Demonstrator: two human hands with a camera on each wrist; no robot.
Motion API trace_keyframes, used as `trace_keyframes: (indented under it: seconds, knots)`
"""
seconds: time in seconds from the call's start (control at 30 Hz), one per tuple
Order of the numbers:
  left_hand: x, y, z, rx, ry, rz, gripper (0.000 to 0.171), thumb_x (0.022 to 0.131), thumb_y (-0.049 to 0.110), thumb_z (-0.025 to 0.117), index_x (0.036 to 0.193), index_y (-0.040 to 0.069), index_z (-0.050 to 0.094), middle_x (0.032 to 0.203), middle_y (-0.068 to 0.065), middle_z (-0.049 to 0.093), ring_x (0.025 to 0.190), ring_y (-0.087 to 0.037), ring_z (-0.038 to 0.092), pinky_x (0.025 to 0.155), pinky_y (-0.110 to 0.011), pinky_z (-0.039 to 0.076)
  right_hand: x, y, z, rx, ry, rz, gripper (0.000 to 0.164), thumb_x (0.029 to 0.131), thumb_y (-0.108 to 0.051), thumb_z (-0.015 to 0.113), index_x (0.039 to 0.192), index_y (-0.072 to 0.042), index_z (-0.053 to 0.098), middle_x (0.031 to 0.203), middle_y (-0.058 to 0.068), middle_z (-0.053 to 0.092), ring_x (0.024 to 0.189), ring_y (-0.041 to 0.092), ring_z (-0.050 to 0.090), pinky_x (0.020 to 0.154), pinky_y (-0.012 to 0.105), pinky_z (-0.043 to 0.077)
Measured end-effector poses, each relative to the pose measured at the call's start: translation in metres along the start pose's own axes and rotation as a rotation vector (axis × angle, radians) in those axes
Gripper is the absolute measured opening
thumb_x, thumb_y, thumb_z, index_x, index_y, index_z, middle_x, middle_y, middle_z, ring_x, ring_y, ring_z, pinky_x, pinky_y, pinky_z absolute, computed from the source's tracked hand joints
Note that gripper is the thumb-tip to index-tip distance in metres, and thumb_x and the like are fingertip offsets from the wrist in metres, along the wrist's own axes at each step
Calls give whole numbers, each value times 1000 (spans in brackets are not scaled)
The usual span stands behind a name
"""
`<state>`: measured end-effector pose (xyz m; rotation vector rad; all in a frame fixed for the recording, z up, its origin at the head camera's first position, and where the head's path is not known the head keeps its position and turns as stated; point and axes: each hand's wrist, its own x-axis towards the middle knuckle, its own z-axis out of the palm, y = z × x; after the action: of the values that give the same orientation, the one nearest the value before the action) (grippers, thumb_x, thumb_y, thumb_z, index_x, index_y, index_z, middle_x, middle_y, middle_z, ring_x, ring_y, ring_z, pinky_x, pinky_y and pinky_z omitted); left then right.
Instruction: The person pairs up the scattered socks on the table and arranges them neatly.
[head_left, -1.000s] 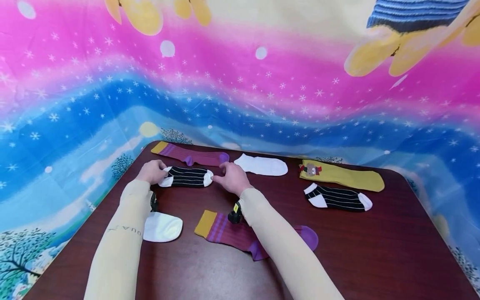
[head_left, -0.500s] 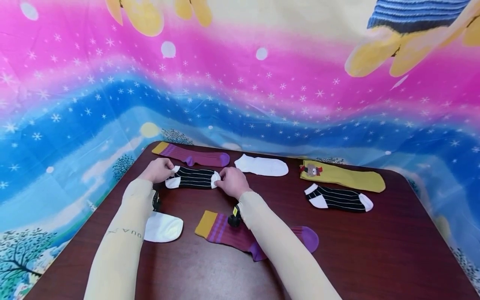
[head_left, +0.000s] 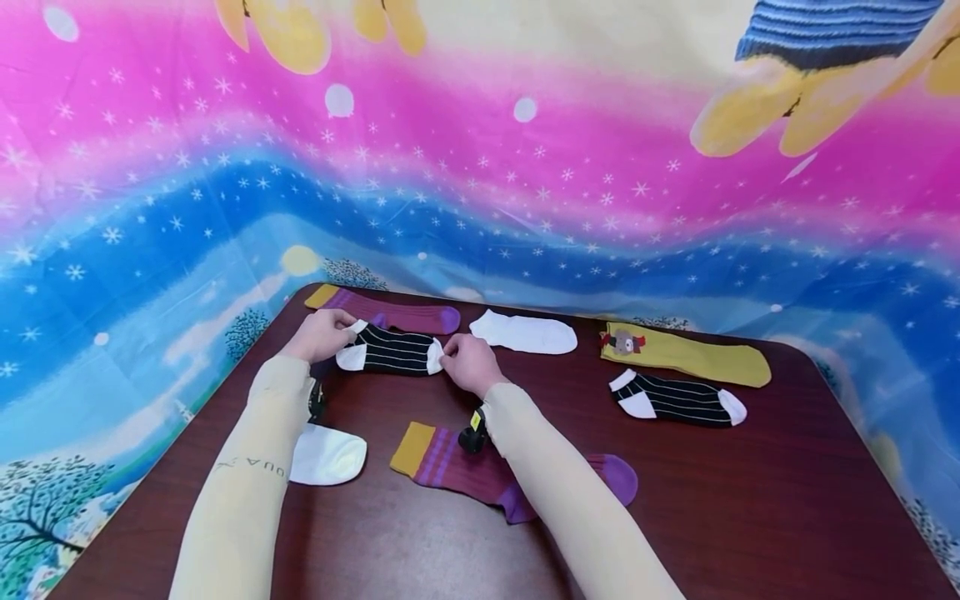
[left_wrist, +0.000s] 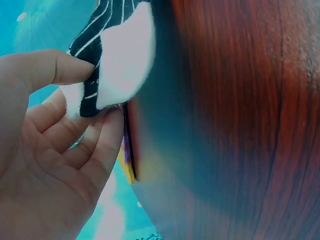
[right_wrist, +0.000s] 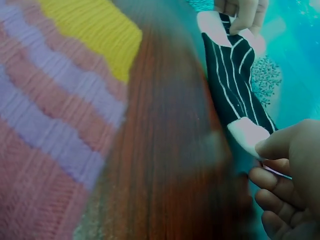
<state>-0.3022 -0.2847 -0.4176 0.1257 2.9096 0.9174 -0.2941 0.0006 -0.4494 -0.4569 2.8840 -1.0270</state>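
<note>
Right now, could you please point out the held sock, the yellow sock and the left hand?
Held sock (head_left: 396,352), head view: its striped middle.
Yellow sock (head_left: 688,356), head view: its plain middle.
Left hand (left_wrist: 56,157), left wrist view: its palm.

High downward head view, close wrist views, same striped sock (head_left: 397,352) in all.

Left forearm (head_left: 243,467) extended forward, right forearm (head_left: 564,483) slanted forward and leftward; both covered by cream sleeves (head_left: 225,542). Left hand (head_left: 318,335) and right hand (head_left: 471,363) held apart. Left thumb (left_wrist: 65,68) set opposite bent fingers in pinch; right thumb (right_wrist: 280,143) likewise pinched, other right fingers (right_wrist: 276,201) curled.
</note>
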Motion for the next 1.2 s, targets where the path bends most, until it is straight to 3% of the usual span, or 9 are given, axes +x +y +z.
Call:
trace_keyframes:
  seconds: [0.13, 0.37, 0.47, 0.6, 0.67, 0.73, 0.87, 0.97, 1.2]
  knots:
    - [3, 1, 1, 15, 3, 5, 41, 100, 16, 56, 131, -10, 60, 123, -27, 63, 108, -38, 60, 91, -51, 50, -1, 0, -4, 88, 13, 21, 8, 97, -14, 65, 96, -7, 69, 86, 2, 66, 79, 20, 60, 77, 33, 49]
    - [5, 10, 3, 16, 19, 38, 35, 100, 14, 57, 126, -9, 64, 116, -24, 66, 91, -32, 56, 81, -44, 48, 2, 6, -6, 178, 32, 24, 6, 98, -14, 67, 95, -9, 65, 86, 2, 66, 81, 19, 62, 77, 33, 51]
    - [7, 14, 4, 17, 20, 52, 37, 100, 15, 56, 127, -9, 64, 121, -25, 65, 96, -33, 58, 85, -46, 49, 2, 8, -7, 207, 42, 30, 5, 98, -12, 66, 102, -8, 66, 93, 3, 69, 87, 20, 64, 82, 35, 52]
    - [8, 17, 4, 7, 22, 51, 37, 101, 16, 57, 127, -8, 64, 123, -25, 64, 97, -33, 59, 86, -46, 49, 2, 10, -9, 248, 53, 37, 18, 97, -8, 64, 114, -5, 69, 101, 5, 71, 94, 21, 67, 86, 35, 53]
    - [8, 18, 5, 3, 26, 55, 33, 100, 15, 57, 123, -7, 66, 115, -22, 66, 90, -31, 58, 81, -44, 48, 1, 11, -11, 267, 61, 40, 19, 98, -8, 63, 115, -4, 71, 101, 6, 72, 95, 21, 67, 86, 35, 53]
    - [8, 19, 5, -1, 32, 58, 23, 100, 14, 57, 110, -3, 68, 96, -17, 64, 79, -27, 53, 75, -40, 45, 2, 12, -13, 278, 72, 45, 17, 98, -8, 64, 112, -4, 73, 100, 6, 72, 93, 21, 67, 85, 35, 53]
    - [8, 20, 6, -6, 48, 78, 17, 97, 11, 56, 82, 3, 57, 68, -5, 41, 64, -22, 40, 67, -38, 37, 3, 16, -15, 299, 102, 62, 12, 98, -12, 65, 101, -5, 74, 92, 4, 71, 85, 19, 63, 80, 33, 51]
    - [8, 22, 8, -22, 56, 91, 21, 96, 10, 56, 76, 6, 51, 65, -2, 38, 61, -21, 38, 65, -37, 35, 3, 19, -18, 340, 129, 70, 11, 97, -12, 65, 94, -6, 74, 91, 5, 70, 83, 22, 59, 75, 33, 48]
    - [10, 27, 13, -50, 39, 90, 17, 97, 11, 55, 82, 4, 57, 69, -5, 45, 63, -22, 42, 66, -37, 38, 3, 26, -24, 464, 159, 94, 13, 91, -4, 58, 88, -4, 71, 108, 8, 68, 95, 24, 56, 76, 30, 44]
